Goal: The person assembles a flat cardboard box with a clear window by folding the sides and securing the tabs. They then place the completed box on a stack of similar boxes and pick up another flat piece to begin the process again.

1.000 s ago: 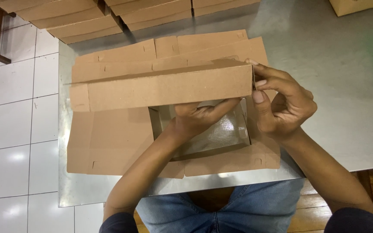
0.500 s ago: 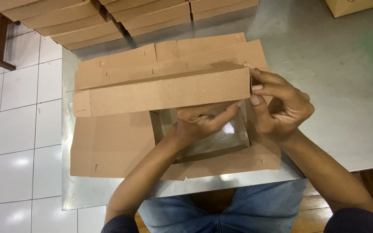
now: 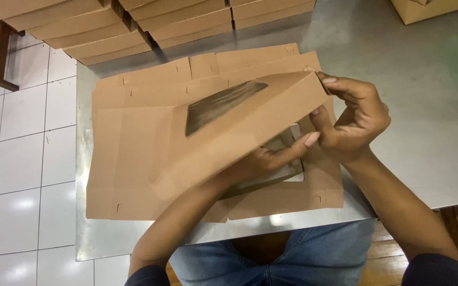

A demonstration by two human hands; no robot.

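your right hand (image 3: 353,119) gripped the right end of a flat brown cardboard box blank (image 3: 149,153), its fingers (image 3: 340,85) curled shut over the top right corner of a long panel that stood lifted and tilted, high at the right and sloping down toward the near left. your left hand (image 3: 269,159) lay under that raised panel, palm mostly hidden, with the thumb (image 3: 300,144) stretched out to the right and pressed against the panel's lower edge, just beside your right palm. whether the other left fingers were closed on the card or only propping it, the view did not show.

the blank lay spread on the shiny metal worktop (image 3: 425,95), in the middle of the scene, its near edge close to the worktop's near rim. a cut-out window (image 3: 221,103) covered with clear film showed in the tilted part, left of your right hand. small slots and tabs sat along the far and near edges of the card.

at the far side, well apart from your hands, stood rows of stacked flat boxes (image 3: 133,26). another carton corner (image 3: 430,8) showed at the far right. white floor tiles (image 3: 22,159) ran along the left, and your blue jeans (image 3: 271,254) showed below the near rim.
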